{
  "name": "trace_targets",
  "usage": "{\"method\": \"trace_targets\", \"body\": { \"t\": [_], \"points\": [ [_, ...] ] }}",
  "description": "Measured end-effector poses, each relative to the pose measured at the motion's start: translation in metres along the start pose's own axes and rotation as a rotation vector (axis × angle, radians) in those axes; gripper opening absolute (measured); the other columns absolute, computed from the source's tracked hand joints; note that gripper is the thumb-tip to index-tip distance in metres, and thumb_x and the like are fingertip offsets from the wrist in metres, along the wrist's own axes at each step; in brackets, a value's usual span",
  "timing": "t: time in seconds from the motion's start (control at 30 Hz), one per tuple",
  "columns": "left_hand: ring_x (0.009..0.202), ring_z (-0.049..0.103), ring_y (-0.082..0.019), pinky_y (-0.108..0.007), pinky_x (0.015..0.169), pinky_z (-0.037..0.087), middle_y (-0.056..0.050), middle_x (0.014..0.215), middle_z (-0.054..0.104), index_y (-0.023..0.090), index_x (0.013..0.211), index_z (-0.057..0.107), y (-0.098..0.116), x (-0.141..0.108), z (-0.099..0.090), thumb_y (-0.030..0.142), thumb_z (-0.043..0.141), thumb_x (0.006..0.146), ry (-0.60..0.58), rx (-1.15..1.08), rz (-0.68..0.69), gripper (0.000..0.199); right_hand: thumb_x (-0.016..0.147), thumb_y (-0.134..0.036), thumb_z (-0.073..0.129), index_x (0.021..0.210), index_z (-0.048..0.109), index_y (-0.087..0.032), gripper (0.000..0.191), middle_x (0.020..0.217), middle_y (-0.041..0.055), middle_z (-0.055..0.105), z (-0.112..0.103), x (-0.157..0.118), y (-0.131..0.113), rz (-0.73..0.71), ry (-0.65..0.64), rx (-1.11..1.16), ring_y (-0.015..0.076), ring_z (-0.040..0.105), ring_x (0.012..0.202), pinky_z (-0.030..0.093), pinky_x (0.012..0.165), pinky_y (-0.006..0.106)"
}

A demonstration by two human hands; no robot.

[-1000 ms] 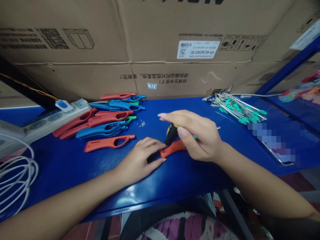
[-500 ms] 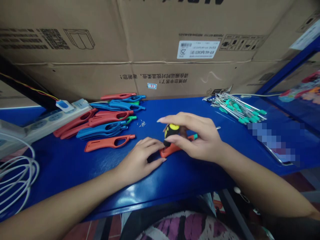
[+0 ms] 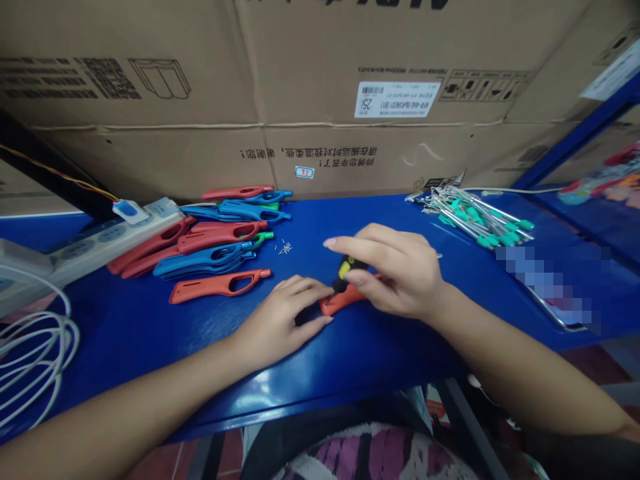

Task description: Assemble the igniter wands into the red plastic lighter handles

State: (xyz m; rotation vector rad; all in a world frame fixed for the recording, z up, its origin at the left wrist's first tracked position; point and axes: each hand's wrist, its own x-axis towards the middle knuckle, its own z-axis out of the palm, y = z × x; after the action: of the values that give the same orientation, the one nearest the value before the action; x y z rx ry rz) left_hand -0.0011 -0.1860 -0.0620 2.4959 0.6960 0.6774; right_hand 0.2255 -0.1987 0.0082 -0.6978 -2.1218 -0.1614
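Note:
In my right hand (image 3: 400, 273) is a stubby screwdriver (image 3: 346, 268) with a black and yellow handle, gripped between thumb and fingers. It stands over the near left end of an orange lighter casing (image 3: 343, 300), which lies flat on the table. The tool's tip is hidden, and my right hand covers the casing's far end. With thumb and index finger on either side of the same end, my left hand (image 3: 287, 317) steadies the casing. Several small screws (image 3: 285, 248) lie loose beyond my left hand. Another orange casing (image 3: 215, 287) rests to its left.
Red and blue lighter casings (image 3: 207, 259) are piled at the left, beside a power strip (image 3: 107, 233) and a coiled white cable (image 3: 37, 353). Metal rods with green parts (image 3: 483, 217) lie at the back right. A large cardboard box (image 3: 310, 80) stands behind the blue table (image 3: 240, 393).
The screwdriver handle has turned and leans more to the right as my right hand's fingers roll around it. My left hand and the casing stay in place.

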Motion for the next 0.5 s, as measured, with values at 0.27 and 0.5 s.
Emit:
{"method": "trace_targets", "body": {
  "t": [0.27, 0.5],
  "points": [
    [0.111, 0.06, -0.024, -0.043, 0.099, 0.048, -0.008, 0.122, 0.067, 0.02, 0.125, 0.061, 0.0008, -0.0004, -0.0003, 0.028, 0.065, 0.096, -0.001, -0.002, 0.001, 0.03, 0.097, -0.032, 0.062, 0.119, 0.067, -0.014, 0.029, 0.088, 0.0045, 0.07, -0.0027, 0.0026, -0.0007, 0.055, -0.02, 0.109, 0.0135, 0.066, 0.078, 0.055, 0.069, 0.024],
    [0.106, 0.06, -0.023, -0.041, 0.094, 0.049, -0.007, 0.116, 0.068, 0.021, 0.122, 0.063, -0.0004, 0.0002, -0.0002, 0.028, 0.066, 0.095, -0.014, -0.016, -0.019, 0.028, 0.103, -0.018, 0.044, 0.131, 0.059, -0.01, 0.034, 0.11, 0.0103, 0.073, -0.0064, 0.0038, -0.0081, 0.053, -0.07, 0.192, 0.0152, 0.069, 0.102, 0.056, 0.085, 0.027]
  ]
}}
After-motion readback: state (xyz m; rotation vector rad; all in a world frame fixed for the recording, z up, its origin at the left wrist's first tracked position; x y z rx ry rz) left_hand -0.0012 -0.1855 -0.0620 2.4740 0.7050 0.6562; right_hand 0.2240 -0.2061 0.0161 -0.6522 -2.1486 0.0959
